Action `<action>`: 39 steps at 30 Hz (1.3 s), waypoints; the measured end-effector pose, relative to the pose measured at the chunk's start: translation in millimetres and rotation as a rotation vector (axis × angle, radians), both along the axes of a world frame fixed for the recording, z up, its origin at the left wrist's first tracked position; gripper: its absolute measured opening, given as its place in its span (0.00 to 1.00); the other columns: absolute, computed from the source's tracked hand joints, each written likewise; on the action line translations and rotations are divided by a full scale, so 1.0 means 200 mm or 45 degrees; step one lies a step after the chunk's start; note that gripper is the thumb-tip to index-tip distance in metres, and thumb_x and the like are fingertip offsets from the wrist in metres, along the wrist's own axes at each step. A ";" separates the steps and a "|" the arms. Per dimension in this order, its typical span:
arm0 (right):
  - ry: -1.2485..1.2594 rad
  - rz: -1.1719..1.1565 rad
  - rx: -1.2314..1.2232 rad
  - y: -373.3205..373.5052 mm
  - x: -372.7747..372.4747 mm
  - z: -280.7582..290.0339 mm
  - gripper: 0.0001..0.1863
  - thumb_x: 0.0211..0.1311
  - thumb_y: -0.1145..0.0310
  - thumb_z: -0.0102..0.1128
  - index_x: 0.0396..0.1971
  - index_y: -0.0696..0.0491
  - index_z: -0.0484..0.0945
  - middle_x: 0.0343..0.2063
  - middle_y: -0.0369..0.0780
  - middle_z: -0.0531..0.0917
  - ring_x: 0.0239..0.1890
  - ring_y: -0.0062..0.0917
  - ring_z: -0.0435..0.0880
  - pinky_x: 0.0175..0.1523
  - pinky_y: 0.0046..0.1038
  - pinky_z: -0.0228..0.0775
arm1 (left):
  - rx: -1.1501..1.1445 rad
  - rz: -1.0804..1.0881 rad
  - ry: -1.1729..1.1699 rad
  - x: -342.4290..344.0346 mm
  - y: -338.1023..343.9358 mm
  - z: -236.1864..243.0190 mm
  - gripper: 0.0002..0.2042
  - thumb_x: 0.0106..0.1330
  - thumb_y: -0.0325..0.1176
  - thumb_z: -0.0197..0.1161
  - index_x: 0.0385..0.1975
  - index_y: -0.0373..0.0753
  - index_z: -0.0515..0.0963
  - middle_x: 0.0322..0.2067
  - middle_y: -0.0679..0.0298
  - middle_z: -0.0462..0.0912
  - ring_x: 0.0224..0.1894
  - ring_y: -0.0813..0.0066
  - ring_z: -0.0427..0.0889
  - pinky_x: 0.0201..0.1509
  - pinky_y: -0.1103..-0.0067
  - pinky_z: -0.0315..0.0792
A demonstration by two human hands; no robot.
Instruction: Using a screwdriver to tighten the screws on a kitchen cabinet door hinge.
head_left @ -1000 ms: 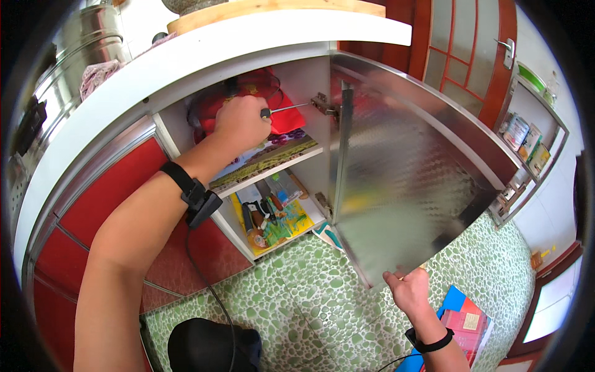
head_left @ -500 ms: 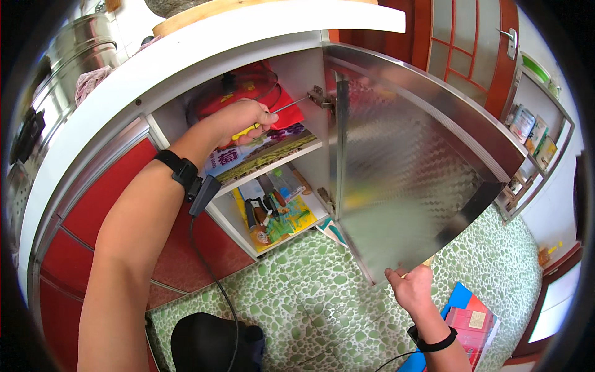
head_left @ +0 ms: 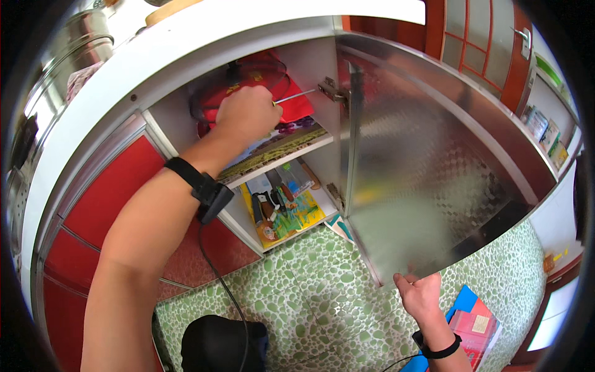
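Observation:
My left hand [head_left: 251,113] is closed around a screwdriver [head_left: 295,97] inside the upper part of an open cabinet. Its thin metal shaft points right, toward the upper door hinge [head_left: 332,90]; the tip ends just short of the hinge. Most of the handle is hidden in my fist. At lower right, my right hand [head_left: 423,299] grips the bottom edge of the cabinet door [head_left: 409,155], thumb on its shiny inner face. A lower hinge [head_left: 335,196] joins the door to the same cabinet wall.
A red bag [head_left: 297,99] lies on the upper shelf [head_left: 297,147]. Several tools [head_left: 273,201] rest on the lower one. The white countertop [head_left: 248,37] overhangs the cabinet. Colourful boards [head_left: 474,328] lie on the green pebble-patterned floor [head_left: 310,310]. A cable [head_left: 217,273] hangs from my left wrist.
My left hand has turned over, back of the hand up, hiding the yellow handle. The screwdriver tip has come slightly away from the hinge. My right hand still grips the door. The view has shifted.

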State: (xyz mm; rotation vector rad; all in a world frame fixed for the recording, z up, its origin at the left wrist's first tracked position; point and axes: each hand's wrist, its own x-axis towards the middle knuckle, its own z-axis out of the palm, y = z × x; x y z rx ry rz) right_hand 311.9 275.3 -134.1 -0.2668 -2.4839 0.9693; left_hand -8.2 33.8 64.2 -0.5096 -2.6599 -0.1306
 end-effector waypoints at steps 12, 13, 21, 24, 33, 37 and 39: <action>-0.036 -0.036 0.166 0.03 -0.01 -0.04 0.17 0.50 0.64 0.66 0.07 0.54 0.76 0.08 0.44 0.72 0.13 0.40 0.73 0.19 0.37 0.61 | 0.476 -0.323 -0.615 -0.10 -0.11 0.07 0.17 0.61 0.39 0.68 0.19 0.33 0.74 0.21 0.54 0.79 0.15 0.67 0.75 0.21 0.68 0.67; -0.037 -0.016 0.184 0.04 0.00 -0.04 0.14 0.47 0.69 0.67 0.10 0.57 0.74 0.11 0.45 0.74 0.14 0.40 0.74 0.21 0.36 0.63 | 0.475 -0.326 -0.618 -0.09 -0.10 0.09 0.17 0.61 0.39 0.68 0.19 0.33 0.74 0.21 0.54 0.79 0.15 0.67 0.75 0.21 0.68 0.67; -0.051 -0.008 0.207 0.02 0.00 0.00 0.15 0.48 0.66 0.66 0.07 0.55 0.76 0.10 0.45 0.75 0.15 0.41 0.75 0.23 0.38 0.65 | 0.177 -0.204 -0.395 -0.15 -0.05 0.04 0.16 0.53 0.39 0.68 0.26 0.27 0.80 0.23 0.47 0.82 0.23 0.60 0.81 0.32 0.66 0.74; 0.145 0.051 0.052 0.02 -0.01 -0.01 0.10 0.45 0.67 0.67 0.12 0.54 0.79 0.20 0.44 0.82 0.26 0.44 0.80 0.38 0.41 0.71 | 0.200 -0.038 -0.337 -0.10 -0.01 0.02 0.19 0.50 0.41 0.65 0.30 0.26 0.81 0.30 0.41 0.82 0.33 0.48 0.84 0.42 0.65 0.76; 0.059 0.301 0.574 0.05 -0.01 0.03 0.08 0.58 0.68 0.57 0.29 0.54 0.83 0.31 0.43 0.83 0.38 0.43 0.81 0.47 0.42 0.71 | 0.091 -0.027 -0.337 -0.14 -0.02 0.05 0.17 0.53 0.40 0.64 0.30 0.29 0.82 0.26 0.39 0.80 0.30 0.48 0.83 0.40 0.64 0.76; -0.014 0.346 0.388 0.08 -0.01 -0.02 0.09 0.60 0.68 0.57 0.32 0.56 0.82 0.32 0.46 0.83 0.38 0.42 0.81 0.49 0.41 0.72 | 0.094 0.016 -0.319 -0.05 0.02 0.07 0.16 0.53 0.40 0.65 0.33 0.31 0.83 0.32 0.41 0.82 0.38 0.47 0.83 0.46 0.63 0.76; -0.061 0.299 0.458 0.11 0.01 -0.09 0.07 0.53 0.70 0.61 0.30 0.47 0.87 0.30 0.40 0.81 0.36 0.36 0.79 0.44 0.40 0.68 | 0.062 0.108 -0.319 -0.03 0.03 0.07 0.16 0.54 0.40 0.65 0.35 0.33 0.84 0.37 0.43 0.83 0.44 0.48 0.83 0.51 0.63 0.76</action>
